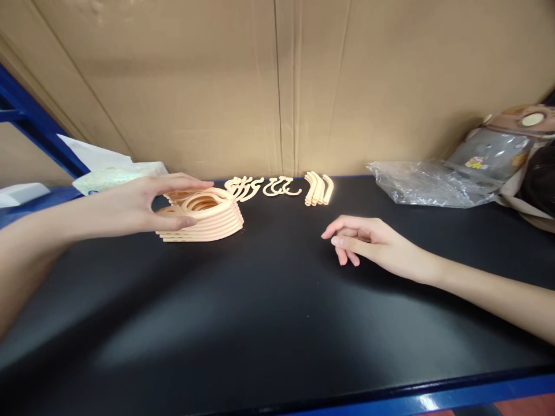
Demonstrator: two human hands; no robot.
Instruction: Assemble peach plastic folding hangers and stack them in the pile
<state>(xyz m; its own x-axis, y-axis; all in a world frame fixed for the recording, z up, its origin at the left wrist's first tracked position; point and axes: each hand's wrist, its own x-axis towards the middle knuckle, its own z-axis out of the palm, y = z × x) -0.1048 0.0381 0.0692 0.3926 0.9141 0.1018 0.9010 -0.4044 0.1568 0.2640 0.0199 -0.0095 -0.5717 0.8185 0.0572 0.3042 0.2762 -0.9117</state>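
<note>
A stack of several peach plastic ring-shaped pieces [208,222] sits on the black table top [260,312], left of centre. My left hand [147,203] lies over the stack's left side, fingers across the top piece and thumb against its front edge. My right hand [373,242] hovers low over the table to the right, fingers loosely curled and holding nothing. Behind the stack lie small peach hook-shaped pieces [264,186] and a few curved peach strips [318,189].
A cardboard wall [277,86] closes the back. A crumpled clear plastic bag [427,184] and a packaged item [503,150] lie at the far right. White and iridescent packets [108,173] sit at the left by a blue shelf frame [39,127]. A blue edge [433,398] borders the table front.
</note>
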